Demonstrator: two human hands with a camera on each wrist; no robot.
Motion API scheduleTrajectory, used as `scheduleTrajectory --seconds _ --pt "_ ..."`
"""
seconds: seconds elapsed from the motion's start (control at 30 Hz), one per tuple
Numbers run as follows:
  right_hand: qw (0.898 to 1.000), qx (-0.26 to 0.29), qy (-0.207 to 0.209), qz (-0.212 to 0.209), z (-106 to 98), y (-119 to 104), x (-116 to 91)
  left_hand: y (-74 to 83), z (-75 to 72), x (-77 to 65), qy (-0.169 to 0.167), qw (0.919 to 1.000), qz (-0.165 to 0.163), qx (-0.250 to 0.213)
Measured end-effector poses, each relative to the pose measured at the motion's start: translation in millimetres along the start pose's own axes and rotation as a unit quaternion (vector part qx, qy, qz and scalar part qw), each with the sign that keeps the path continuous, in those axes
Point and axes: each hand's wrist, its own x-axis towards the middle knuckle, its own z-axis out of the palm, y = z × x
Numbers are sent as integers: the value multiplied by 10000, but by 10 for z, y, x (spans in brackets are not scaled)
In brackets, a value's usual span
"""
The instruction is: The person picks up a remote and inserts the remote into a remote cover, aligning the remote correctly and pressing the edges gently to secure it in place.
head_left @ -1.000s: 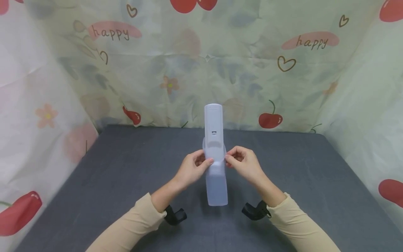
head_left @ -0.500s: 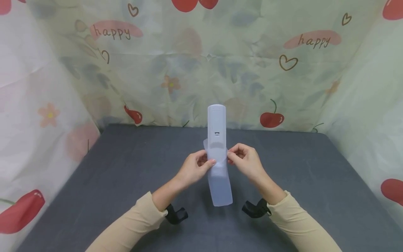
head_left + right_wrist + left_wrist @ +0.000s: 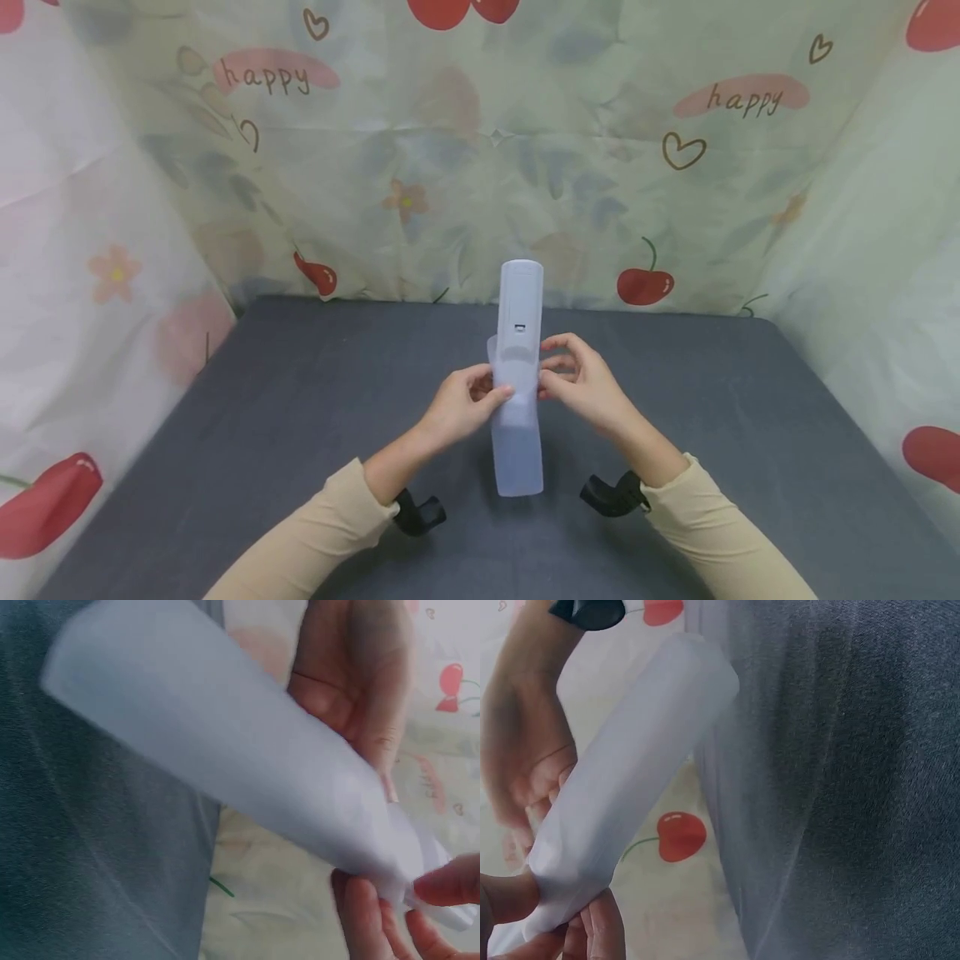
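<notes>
A white remote control point(image 3: 521, 300), back side up, stands partway in a translucent sleeve point(image 3: 517, 458). Its far end with a small latch sticks out, while the sleeve's near end hangs toward me. My left hand point(image 3: 459, 404) grips sleeve and remote from the left, thumb laid across the top. On the right side, my right hand point(image 3: 588, 383) pinches the sleeve's edge between thumb and fingers, its upper fingers spread along the remote. In the right wrist view, the right thumb point(image 3: 450, 881) presses at the sleeve's mouth. The left wrist view shows the left fingers point(image 3: 604, 926) curled under the sleeve.
Below the hands lies a dark grey table point(image 3: 330, 350). A patterned cloth point(image 3: 360, 150) with cherries and hearts rises at the back and both sides. Black wrist mounts point(image 3: 420, 512) hang under the forearms.
The remote has come slightly toward me and to the right. The sleeve's near end swung right, then back left. My right hand's upper fingers have spread.
</notes>
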Motion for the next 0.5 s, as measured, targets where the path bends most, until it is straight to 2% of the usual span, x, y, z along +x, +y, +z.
scheduleTrajectory --seconds 0.17,0.33,0.5 --pt "9998 -162 97 58 -26 -39 21 33 6 -9 -75 9998 163 31" --pt "9994 -244 236 -91 -14 -16 61 71 1 -21 -212 9995 243 74" --pt "9988 -247 348 -253 -19 -10 68 51 -10 -5 -130 9994 120 -293"
